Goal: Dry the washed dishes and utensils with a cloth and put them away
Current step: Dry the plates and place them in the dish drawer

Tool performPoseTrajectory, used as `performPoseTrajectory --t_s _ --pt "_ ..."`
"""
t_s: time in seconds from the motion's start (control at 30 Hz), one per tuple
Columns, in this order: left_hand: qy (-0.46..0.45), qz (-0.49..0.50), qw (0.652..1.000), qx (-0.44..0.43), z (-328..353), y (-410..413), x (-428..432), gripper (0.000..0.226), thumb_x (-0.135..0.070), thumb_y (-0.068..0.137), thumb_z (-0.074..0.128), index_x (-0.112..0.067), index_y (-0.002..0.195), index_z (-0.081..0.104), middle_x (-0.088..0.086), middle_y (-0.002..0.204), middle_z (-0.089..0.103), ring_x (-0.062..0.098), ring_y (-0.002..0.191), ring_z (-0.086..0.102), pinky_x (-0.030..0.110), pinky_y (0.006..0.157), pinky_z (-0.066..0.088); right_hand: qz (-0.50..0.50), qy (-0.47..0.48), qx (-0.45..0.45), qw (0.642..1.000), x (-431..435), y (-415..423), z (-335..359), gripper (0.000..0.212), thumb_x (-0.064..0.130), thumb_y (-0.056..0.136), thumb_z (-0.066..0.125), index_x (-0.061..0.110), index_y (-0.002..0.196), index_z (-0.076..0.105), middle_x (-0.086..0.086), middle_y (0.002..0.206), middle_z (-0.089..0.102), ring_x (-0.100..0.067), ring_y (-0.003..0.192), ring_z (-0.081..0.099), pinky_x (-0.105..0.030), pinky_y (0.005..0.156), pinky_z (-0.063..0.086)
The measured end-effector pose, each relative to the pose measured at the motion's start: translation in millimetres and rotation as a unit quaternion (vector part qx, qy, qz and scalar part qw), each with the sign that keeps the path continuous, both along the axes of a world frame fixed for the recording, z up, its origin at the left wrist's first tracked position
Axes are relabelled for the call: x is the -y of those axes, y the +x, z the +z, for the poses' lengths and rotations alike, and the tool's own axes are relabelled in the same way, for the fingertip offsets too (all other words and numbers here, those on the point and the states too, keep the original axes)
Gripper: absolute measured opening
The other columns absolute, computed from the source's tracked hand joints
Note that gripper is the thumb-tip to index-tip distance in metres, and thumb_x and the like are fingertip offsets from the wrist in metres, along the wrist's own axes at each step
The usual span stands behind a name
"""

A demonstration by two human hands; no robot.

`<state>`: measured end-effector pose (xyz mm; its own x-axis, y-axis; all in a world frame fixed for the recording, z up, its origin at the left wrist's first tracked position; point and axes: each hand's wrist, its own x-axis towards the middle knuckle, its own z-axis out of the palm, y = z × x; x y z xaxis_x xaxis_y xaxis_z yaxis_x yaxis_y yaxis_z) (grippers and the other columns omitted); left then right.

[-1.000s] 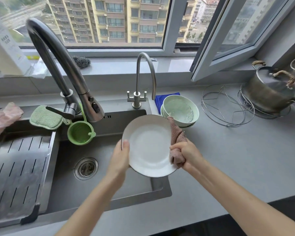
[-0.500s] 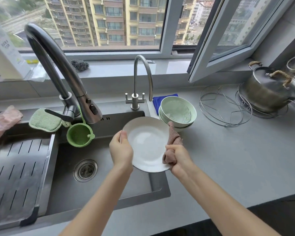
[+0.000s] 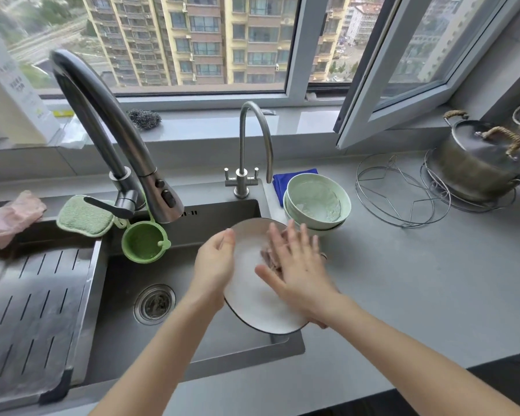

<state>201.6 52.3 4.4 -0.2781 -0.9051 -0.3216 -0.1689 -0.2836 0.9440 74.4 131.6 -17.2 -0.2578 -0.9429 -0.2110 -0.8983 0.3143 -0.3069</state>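
- The plate (image 3: 252,298) is held in the air above the near right corner of the sink (image 3: 117,319), tilted so that its face turns up toward the camera.
- The left grip (image 3: 215,265) grasps the plate's left rim. The thumb lies on the face near the top edge and the fingers are hidden behind.
- The right grip (image 3: 297,271) is released and flat, with its fingers spread and straight. It presses a pinkish cloth (image 3: 269,259) against the right half of the plate's face.
- Only a bunched bit of the cloth shows, under the fingers and palm.
- The plate is round and white with a thin dark line along its edge. Its upper part is somewhat blurred.
- Just behind the plate, on the grey bench (image 3: 418,280), stand stacked pale green bowls (image 3: 315,202). A blue cloth (image 3: 281,181) lies at their far left side.
- A slim tap (image 3: 246,151) rises at the sink's back edge. A large dark tap (image 3: 102,115) arches over the basin to the left, with a green strainer cup (image 3: 144,243) hanging below it.
- A green sponge (image 3: 84,216) and something soft and pink (image 3: 9,217) sit at the sink's left. A slotted tray (image 3: 33,319) covers that side.
- Well to the right are a wire trivet (image 3: 400,190) and a lidded metal pot (image 3: 481,163).
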Motion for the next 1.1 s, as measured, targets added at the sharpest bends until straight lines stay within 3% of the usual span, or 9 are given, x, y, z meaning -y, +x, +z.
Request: performPoseTrajectory --t_s 0.07,0.13,0.27,0.33,0.5,0.6,0.7,0.83,1.1 --pt "-0.023 0.005 1.000 0.005 4 -9 -4 0.025 -0.024 0.100 0.041 -0.025 0.081 0.057 -0.014 0.080 0.053 0.000 0.078 0.048 0.008 0.070 0.042 0.034 -0.036 0.045 0.998 9 22 -7 0.090 0.076 0.075 -0.010 0.023 0.148 -0.015 -0.008 0.153 -0.029 -0.028 0.140 -0.032 -0.044 0.115 -0.019" --pt "-0.018 0.016 1.000 0.008 3 -10 0 0.030 -0.025 0.100 0.043 -0.019 0.074 0.056 -0.004 0.074 0.051 0.008 0.070 0.045 0.016 0.062 0.041 0.088 -0.064 0.130 0.985 6 45 -4 0.075 0.058 0.092 -0.006 0.014 0.152 0.002 -0.009 0.158 -0.013 -0.022 0.144 -0.021 -0.035 0.118 -0.014" --pt "-0.004 0.002 1.000 0.021 1 4 7 0.024 -0.028 0.099 0.043 -0.016 0.109 0.061 -0.006 0.087 0.055 0.007 0.084 0.048 0.015 0.071 0.038 0.219 -0.018 0.212 0.952 -34 35 7 0.057 0.020 0.099 0.031 0.021 0.153 0.012 0.000 0.160 0.016 -0.011 0.147 0.008 -0.034 0.119 0.011" --pt "0.002 -0.031 0.999 0.034 1 12 6 0.029 -0.030 0.099 0.042 -0.014 0.114 0.062 -0.013 0.094 0.060 0.005 0.096 0.052 0.010 0.078 0.041 0.248 -0.022 0.172 0.953 -42 2 2 0.060 0.015 0.098 0.044 0.023 0.152 0.019 0.002 0.157 0.025 -0.008 0.146 0.015 -0.033 0.118 0.018" --pt "0.062 -0.114 0.991 0.031 0 15 -2 0.034 -0.034 0.098 0.044 -0.014 0.115 0.066 0.005 0.119 0.066 0.021 0.116 0.058 0.042 0.106 0.040 0.265 -0.156 -0.067 0.949 19 -55 5 0.060 0.027 0.092 0.052 0.021 0.147 0.030 -0.005 0.154 0.032 -0.024 0.143 0.024 -0.052 0.114 0.020" --pt "0.060 -0.118 0.991 0.003 6 17 1 0.026 -0.033 0.098 0.047 -0.020 0.097 0.070 0.003 0.103 0.069 0.023 0.102 0.062 0.043 0.099 0.044 0.106 -0.100 0.174 0.974 34 -62 32 0.049 0.036 0.089 0.059 0.034 0.137 0.049 0.007 0.145 0.047 -0.011 0.135 0.041 -0.039 0.109 0.036" --pt "0.032 -0.109 0.994 0.002 11 17 7 0.025 -0.035 0.096 0.050 -0.021 0.097 0.070 0.001 0.102 0.070 0.022 0.099 0.063 0.044 0.098 0.047 -0.011 0.015 0.527 0.850 24 -64 45 0.035 0.022 0.098 0.050 0.026 0.132 0.054 0.013 0.123 0.063 -0.003 0.115 0.057 -0.015 0.092 0.045" --pt "0.076 -0.047 0.995 -0.049 11 14 4 0.026 -0.028 0.099 0.044 -0.019 0.096 0.067 0.001 0.082 0.071 0.012 0.065 0.067 0.022 0.055 0.055 -0.190 -0.050 0.776 0.600 3 -55 41 0.043 0.030 0.093 0.043 0.014 0.131 0.058 -0.007 0.135 0.057 -0.022 0.114 0.060 -0.033 0.099 0.048" --pt "0.079 0.084 0.989 -0.093 9 -23 -25 0.024 -0.022 0.102 0.038 -0.016 0.093 0.059 -0.003 0.080 0.061 0.014 0.068 0.057 0.020 0.050 0.050 -0.283 -0.229 0.813 0.454 -37 -22 48 0.049 0.053 0.096 0.034 0.020 0.112 0.067 -0.010 0.106 0.067 -0.029 0.083 0.069 -0.039 0.065 0.055"
